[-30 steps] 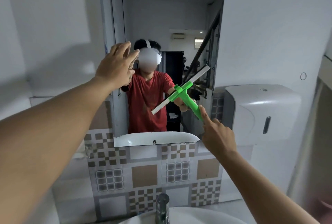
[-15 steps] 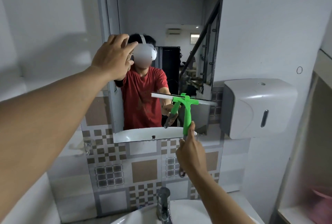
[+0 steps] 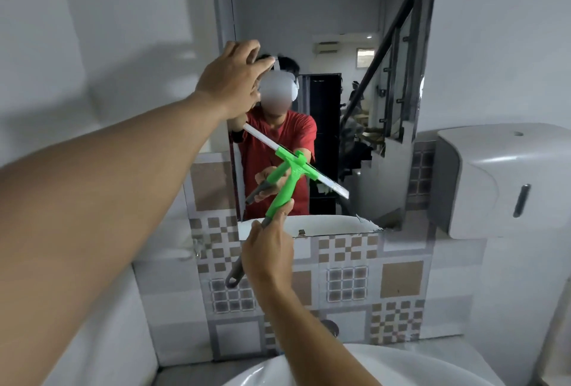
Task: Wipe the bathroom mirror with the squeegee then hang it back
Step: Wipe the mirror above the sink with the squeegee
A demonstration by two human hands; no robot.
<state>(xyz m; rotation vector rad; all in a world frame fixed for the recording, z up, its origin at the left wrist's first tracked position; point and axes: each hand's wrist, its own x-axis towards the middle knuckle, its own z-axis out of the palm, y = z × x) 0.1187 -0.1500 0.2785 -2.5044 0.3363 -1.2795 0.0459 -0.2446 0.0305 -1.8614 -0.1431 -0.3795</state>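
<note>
- Left hand [image 3: 232, 79]: raised at the mirror's [image 3: 340, 14] left edge, fingers loosely curled, nothing in it; whether the fingertips touch the glass cannot be told.
- Squeegee [image 3: 289, 180]: right of and below the left hand, well apart from it, green handle with grey lower end, white blade against the lower mirror.
- Long axis of the handle runs from lower left to upper right; blade crosses it, sloping from upper left down to lower right.
- Right hand [image 3: 268, 251]: clamped around the grey part of the handle, thumb up along the green part; grey loop end sticks out below-left of the fist.
- Hidden: middle of the grip is covered by the fingers.
- Basin [image 3: 417, 368]: cut off at the near edge; tap mostly behind the right forearm.
- Dispenser [image 3: 494, 175]: white, on the wall right of the mirror.
</note>
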